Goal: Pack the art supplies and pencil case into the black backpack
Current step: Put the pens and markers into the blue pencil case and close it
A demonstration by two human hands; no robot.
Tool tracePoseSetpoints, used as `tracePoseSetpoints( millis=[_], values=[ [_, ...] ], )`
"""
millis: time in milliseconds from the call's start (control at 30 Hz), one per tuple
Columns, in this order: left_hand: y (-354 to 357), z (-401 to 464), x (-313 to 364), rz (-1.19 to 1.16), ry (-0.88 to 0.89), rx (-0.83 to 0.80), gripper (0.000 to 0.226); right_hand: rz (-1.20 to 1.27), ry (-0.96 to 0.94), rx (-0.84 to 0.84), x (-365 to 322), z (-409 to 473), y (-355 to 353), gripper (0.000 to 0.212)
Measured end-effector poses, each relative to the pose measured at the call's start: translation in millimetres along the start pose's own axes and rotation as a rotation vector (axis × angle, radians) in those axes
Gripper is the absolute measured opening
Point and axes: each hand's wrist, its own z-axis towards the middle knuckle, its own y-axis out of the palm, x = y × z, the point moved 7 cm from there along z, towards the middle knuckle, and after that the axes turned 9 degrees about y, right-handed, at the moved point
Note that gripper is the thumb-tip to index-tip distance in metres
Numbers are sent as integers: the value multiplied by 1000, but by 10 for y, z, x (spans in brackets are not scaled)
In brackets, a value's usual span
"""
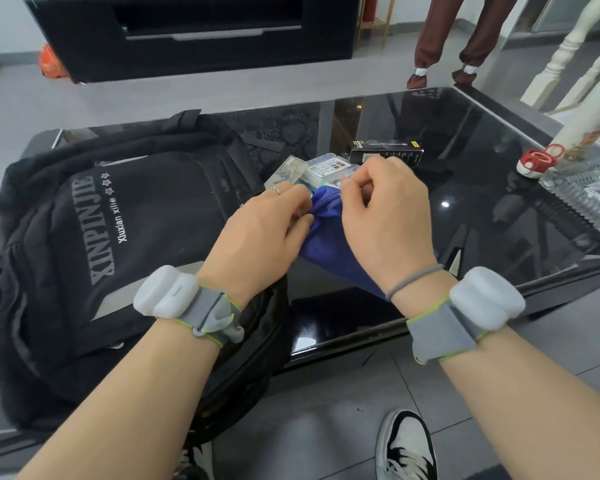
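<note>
The black backpack [118,237] lies flat on the left of the dark glass table [482,188], its printed front up. Just right of it I hold a blue fabric pencil case [326,237] above the table. My left hand [260,230] pinches its left upper edge, and my right hand [385,216] pinches the top, fingers curled at its opening. Behind my hands lie a clear plastic box of art supplies [326,168], a flat clear packet [286,171] and a small black box [385,152].
Red-handled scissors [541,159] and a pack of clear water bottles [586,192] sit at the table's right side. A person's legs in brown trousers [444,39] stand beyond the far edge. A black TV cabinet [187,32] is behind. My shoe [406,448] is on the floor.
</note>
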Motion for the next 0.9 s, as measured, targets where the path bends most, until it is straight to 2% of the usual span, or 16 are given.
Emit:
tracePoseSetpoints(
  millis=[200, 367, 433, 500, 600, 667, 767, 900],
  values=[
    [-17, -7, -73, 26, -23, -29, 9, 40, 275, -112, 361, 52, 47, 18],
    [2, -52, -261, 89, -142, -105, 8, -1, 417, -219, 673, -26, 76, 18],
    [3, -61, -255, 146, -186, -94, 7, -37, 350, -230, 666, -90, 60, 19],
    [-30, 5, -108, 155, -170, -8, 10, -62, 192, -191, 547, -129, 12, 20],
    [32, 188, 291, 144, 59, 33, 21, -60, 16, -135, 387, -153, -62, 17],
    [190, 245, 446, 258, 214, -37, 22, -35, -12, -114, 366, -167, -91, 16],
    [335, 263, 408, 396, 238, -68, 16, -19, -7, -115, 397, -183, -87, 18],
    [476, 267, 446, 434, 293, -84, 14, -22, 77, -137, 586, -194, -66, 19]
  ],
)
